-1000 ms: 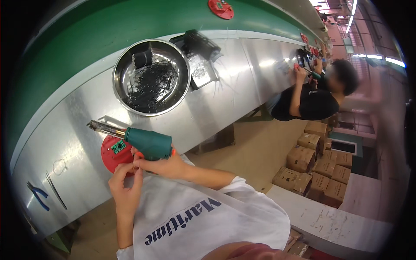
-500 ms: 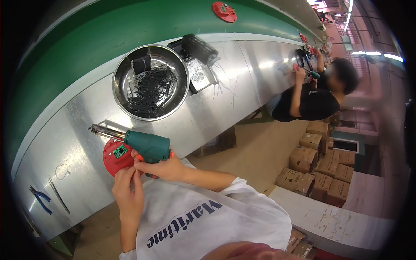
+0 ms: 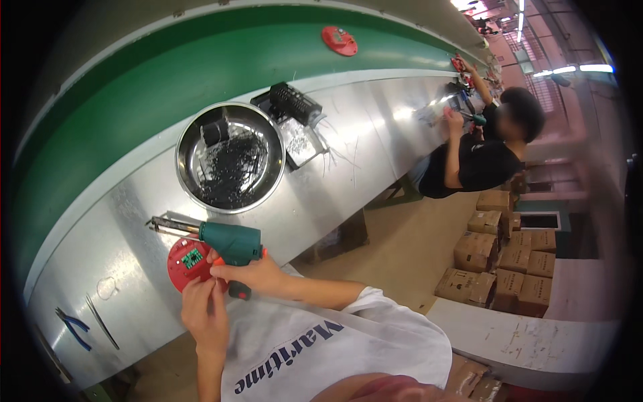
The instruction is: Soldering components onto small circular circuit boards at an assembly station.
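Note:
A green soldering gun (image 3: 231, 242) with a long metal barrel is gripped in my right hand (image 3: 260, 276), its tip pointing left, past the far side of a red round plate (image 3: 177, 272). That plate lies on the metal bench near its front edge and carries a small green circuit board (image 3: 192, 258). At the near edge of the plate, my left hand (image 3: 206, 316) has its fingertips pinched together, close to my right fingers. Whatever is between those fingertips is too small to make out.
Beyond the gun stands a steel bowl (image 3: 280, 181) with many short black wires, beside a black tray (image 3: 308, 159). Blue-handled pliers (image 3: 74, 328) and tweezers (image 3: 102, 321) lie left. Another red plate (image 3: 339, 41) rests on the green strip. A co-worker (image 3: 485, 157) sits right.
My view has shifted, so the bench appears lower. Both hands and the soldering gun keep nearly the same places by the red plate. The co-worker's far arm has stretched out toward the back.

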A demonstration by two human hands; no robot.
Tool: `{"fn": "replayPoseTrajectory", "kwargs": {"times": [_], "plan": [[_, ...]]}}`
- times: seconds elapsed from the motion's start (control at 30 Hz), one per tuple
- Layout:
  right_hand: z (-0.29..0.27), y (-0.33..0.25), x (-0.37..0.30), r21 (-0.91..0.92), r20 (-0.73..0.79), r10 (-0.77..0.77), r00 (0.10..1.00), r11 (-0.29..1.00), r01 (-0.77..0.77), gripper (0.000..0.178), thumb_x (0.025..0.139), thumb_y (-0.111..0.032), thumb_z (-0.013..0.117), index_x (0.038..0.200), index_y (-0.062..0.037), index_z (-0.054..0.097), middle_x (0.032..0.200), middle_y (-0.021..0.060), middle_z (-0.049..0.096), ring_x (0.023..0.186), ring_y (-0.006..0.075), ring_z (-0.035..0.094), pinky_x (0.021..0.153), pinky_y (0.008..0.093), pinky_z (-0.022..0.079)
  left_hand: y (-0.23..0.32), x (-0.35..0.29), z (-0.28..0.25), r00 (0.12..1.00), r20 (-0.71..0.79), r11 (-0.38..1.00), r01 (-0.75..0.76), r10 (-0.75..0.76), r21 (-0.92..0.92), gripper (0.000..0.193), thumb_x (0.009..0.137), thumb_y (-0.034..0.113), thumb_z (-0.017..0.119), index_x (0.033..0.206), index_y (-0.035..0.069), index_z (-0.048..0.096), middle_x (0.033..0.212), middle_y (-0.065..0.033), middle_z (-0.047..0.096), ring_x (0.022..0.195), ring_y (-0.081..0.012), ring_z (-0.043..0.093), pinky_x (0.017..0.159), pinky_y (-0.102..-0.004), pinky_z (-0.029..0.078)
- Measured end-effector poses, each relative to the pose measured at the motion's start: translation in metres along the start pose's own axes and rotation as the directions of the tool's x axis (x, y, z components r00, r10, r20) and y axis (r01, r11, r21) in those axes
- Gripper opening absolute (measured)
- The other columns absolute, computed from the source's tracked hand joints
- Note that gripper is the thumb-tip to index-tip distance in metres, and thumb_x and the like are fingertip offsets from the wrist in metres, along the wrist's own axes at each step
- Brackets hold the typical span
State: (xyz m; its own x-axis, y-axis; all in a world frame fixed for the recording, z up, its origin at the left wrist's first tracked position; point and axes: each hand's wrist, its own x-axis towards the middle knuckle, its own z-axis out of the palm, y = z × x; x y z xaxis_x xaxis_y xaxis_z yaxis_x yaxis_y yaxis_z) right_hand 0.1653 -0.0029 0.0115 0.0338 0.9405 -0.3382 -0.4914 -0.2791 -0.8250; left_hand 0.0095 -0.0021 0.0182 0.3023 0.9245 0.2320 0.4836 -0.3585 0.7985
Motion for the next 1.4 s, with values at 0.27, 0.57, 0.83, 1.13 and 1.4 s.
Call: {"fn": "replayPoseTrajectory", "kwargs": {"times": [0.27, 0.57, 0.83, 1.13, 1.4], "plan": [[-0.001, 0.007, -0.003, 0.086, -0.012, 0.122, 0.992, 0.989, -0.120, 0.023, 0.084, -0.008, 0.071, 0.104, -0.0058, 0.062, 0.093, 0.0007, 0.065, 0.082, 0.0071, 0.061, 0.072, 0.0223, 0.052, -0.002, -0.004, 0.003, 0.999, 0.009, 0.992, 0.051, -0.050, -0.119, 0.009, 0.086, -0.001, 0.061, 0.095, -0.004, 0.064, 0.090, -0.0155, 0.066, 0.085, -0.0272, 0.064, 0.077, -0.0335, 0.049], [-0.005, 0.014, -0.004, -0.054, -0.022, 0.013, 1.000, 0.998, -0.014, 0.024, 0.083, -0.011, 0.073, 0.104, -0.0045, 0.064, 0.093, 0.0012, 0.067, 0.083, 0.0068, 0.062, 0.072, 0.0228, 0.052, -0.005, -0.004, 0.008, 0.999, -0.025, 0.991, 0.042, -0.046, -0.129, 0.008, 0.089, 0.002, 0.060, 0.090, -0.005, 0.064, 0.080, -0.0111, 0.066, 0.068, -0.0159, 0.061, 0.063, -0.0270, 0.048], [-0.006, 0.010, -0.004, -0.089, -0.008, 0.009, 1.000, 0.996, -0.010, 0.028, 0.082, -0.011, 0.072, 0.108, -0.0040, 0.063, 0.095, 0.0014, 0.067, 0.085, 0.0067, 0.061, 0.076, 0.0239, 0.052, 0.006, -0.005, 0.008, 0.978, -0.045, 0.960, 0.191, -0.204, -0.205, 0.005, 0.084, -0.003, 0.063, 0.089, -0.003, 0.064, 0.082, -0.0141, 0.065, 0.074, -0.0251, 0.063, 0.066, -0.0320, 0.049], [-0.008, 0.007, -0.008, -0.158, 0.015, -0.036, 0.999, 0.987, 0.038, 0.029, 0.084, -0.010, 0.072, 0.110, -0.0024, 0.062, 0.096, 0.0015, 0.066, 0.085, 0.0075, 0.060, 0.074, 0.0228, 0.051, 0.003, -0.005, 0.012, 0.993, -0.067, 0.993, 0.098, -0.102, -0.071, 0.006, 0.085, -0.002, 0.063, 0.091, -0.003, 0.066, 0.084, -0.0130, 0.066, 0.073, -0.0214, 0.063, 0.068, -0.0302, 0.049], [-0.009, -0.001, 0.003, -0.018, -0.079, 0.082, 0.993, 0.996, -0.084, 0.021, 0.084, 0.002, 0.063, 0.105, 0.0011, 0.059, 0.096, 0.0102, 0.063, 0.075, 0.0143, 0.061, 0.068, 0.0253, 0.049, -0.004, 0.002, 0.011, 0.980, -0.049, 0.952, 0.176, -0.194, -0.249, 0.012, 0.078, -0.002, 0.069, 0.090, 0.000, 0.070, 0.079, -0.0122, 0.067, 0.073, -0.0249, 0.064, 0.068, -0.0314, 0.049]]}}
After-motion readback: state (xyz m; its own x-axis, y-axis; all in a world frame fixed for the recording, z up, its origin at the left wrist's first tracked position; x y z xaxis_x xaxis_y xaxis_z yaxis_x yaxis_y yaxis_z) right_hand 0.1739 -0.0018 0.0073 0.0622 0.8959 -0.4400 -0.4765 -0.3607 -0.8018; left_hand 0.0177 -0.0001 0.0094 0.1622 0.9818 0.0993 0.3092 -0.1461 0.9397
